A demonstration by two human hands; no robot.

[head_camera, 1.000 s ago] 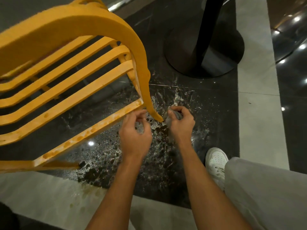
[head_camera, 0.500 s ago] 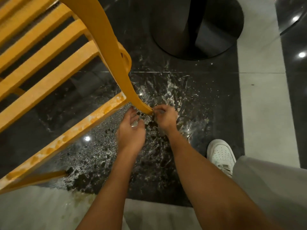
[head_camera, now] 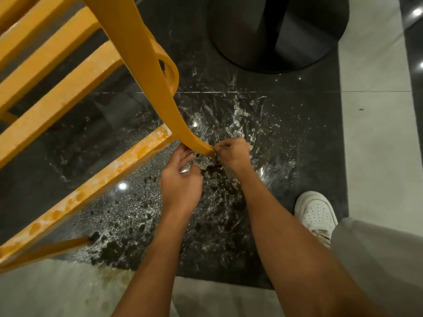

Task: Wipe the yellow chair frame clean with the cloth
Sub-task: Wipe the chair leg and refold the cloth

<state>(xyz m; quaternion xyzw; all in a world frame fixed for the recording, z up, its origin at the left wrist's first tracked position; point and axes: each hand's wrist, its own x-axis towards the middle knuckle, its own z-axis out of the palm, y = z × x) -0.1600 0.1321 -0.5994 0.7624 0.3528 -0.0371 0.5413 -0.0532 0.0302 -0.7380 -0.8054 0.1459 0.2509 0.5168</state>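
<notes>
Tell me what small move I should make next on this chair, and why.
Probably slide the right hand up the leg toward the side rail: it pinches the leg's tip, the left hand beside it, and the rail shows pale, blotchy residue.

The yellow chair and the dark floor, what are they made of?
The yellow slatted chair looks like moulded plastic: smooth, matte, one-piece curves. The dark speckled floor tile seems polished stone, since it mirrors the lights.

One wide-angle camera on the person's head looks forward and steeply down at the dark floor (head_camera: 297,156), close above the left hand (head_camera: 180,186) and right hand (head_camera: 233,152), with the yellow chair frame (head_camera: 142,53) looming at upper left.
</notes>
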